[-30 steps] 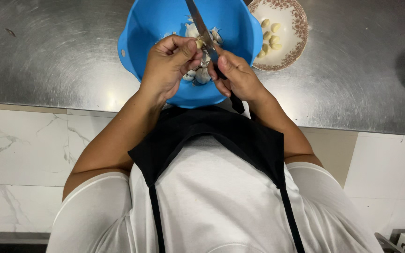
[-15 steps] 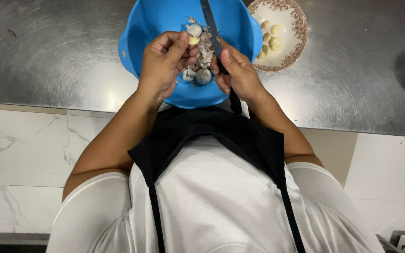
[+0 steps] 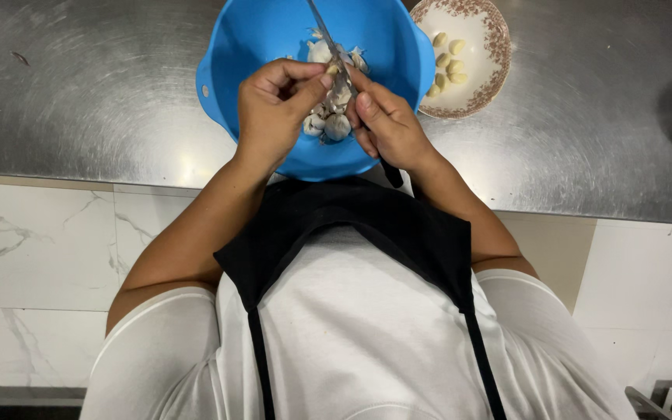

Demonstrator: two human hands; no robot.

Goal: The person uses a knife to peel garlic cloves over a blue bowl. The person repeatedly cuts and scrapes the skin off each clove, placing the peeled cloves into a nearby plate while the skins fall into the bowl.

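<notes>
Two hands over blue bowl (image 3: 258,47): left hand (image 3: 274,109) pinching garlic clove (image 3: 331,70), right hand (image 3: 386,124) gripping knife (image 3: 328,39); steel counter (image 3: 79,85) beneath.

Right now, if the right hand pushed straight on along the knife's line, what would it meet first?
Probably the garlic pieces under the knife, then the blue bowl's far wall; the right hand looks above them, depth unclear.

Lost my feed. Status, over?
Left hand pinches garlic clove. Right hand grips knife. Both over blue bowl. Nothing obstructing.
</notes>
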